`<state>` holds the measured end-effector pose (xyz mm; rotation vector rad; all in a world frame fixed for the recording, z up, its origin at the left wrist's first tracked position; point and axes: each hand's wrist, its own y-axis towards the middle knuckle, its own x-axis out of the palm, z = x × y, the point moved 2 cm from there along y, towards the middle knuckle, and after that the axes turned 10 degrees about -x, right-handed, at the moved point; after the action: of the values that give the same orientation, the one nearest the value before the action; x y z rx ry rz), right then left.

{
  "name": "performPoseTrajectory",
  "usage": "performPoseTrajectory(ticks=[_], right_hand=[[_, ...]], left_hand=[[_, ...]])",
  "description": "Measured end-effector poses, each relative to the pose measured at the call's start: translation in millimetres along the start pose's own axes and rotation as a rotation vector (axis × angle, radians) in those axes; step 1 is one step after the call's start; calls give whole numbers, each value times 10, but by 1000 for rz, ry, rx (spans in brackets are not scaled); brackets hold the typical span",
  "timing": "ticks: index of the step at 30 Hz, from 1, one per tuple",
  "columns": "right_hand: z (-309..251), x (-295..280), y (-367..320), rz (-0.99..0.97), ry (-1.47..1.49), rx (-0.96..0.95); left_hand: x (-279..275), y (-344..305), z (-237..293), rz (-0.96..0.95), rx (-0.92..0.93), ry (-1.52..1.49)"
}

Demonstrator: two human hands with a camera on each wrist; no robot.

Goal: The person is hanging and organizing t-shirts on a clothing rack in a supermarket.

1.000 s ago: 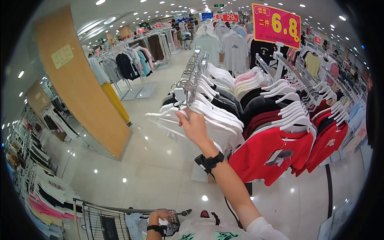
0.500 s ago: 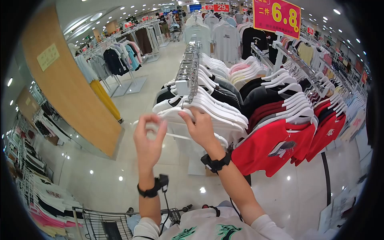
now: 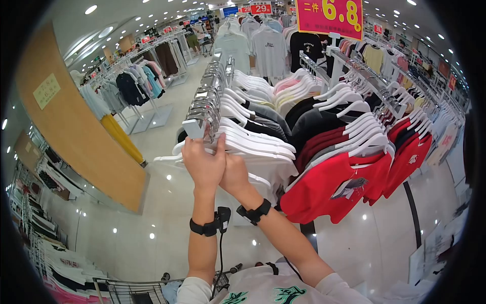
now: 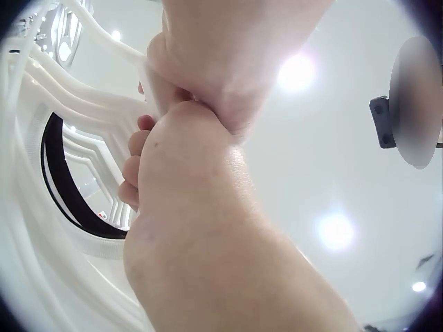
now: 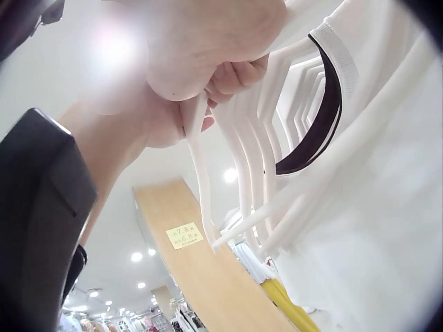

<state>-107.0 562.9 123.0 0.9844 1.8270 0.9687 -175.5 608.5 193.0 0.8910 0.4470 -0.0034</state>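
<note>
My left hand (image 3: 203, 164) is at the front end of the metal rail, fingers curled at the top of the foremost white hanger (image 3: 167, 158). My right hand (image 3: 235, 176) is close beside it and overlaps it. The right wrist view shows the right hand's fingers (image 5: 239, 77) bent in around the white hangers, while the left hand pinches the front hanger (image 5: 201, 176) just behind. White T-shirts (image 5: 387, 200) hang from these hangers, one with a black-edged neckline (image 5: 318, 131). The hangers' hooks are hidden behind the hands in the head view.
Metal hooks (image 3: 207, 99) crowd the rail. Red T-shirts (image 3: 329, 192) hang on the right, below a pink price sign (image 3: 330, 17). A wooden pillar (image 3: 76, 121) stands left. A wire shopping cart (image 3: 131, 290) is at the lower left, by my body.
My left hand has risen from the cart to the front of the rail, beside my right hand, and closed on the hanger. The right hand stays among the hangers. The view has shifted right.
</note>
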Motion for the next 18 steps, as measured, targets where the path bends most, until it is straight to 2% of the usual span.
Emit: performPoseTrajectory(ticks=[2,4,6,7,11,18], right_hand=[[-34,-5,19,43,36,-12],[-49,-23,24,8,46,-7],[-66,-55,37,-12,46,6],[-85,-87,25,-42,53,19],[-143,-184,47,-78,119,53],[-140,-174,51,-101,194,33]], left_hand=[[-23,30,47,8,22,-42],[-8,47,23,44,57,-23],[29,51,1,-16,-85,-73],[-11,58,65,-33,-127,25],[54,43,43,41,-188,-97],[59,59,10,6,-240,-79]])
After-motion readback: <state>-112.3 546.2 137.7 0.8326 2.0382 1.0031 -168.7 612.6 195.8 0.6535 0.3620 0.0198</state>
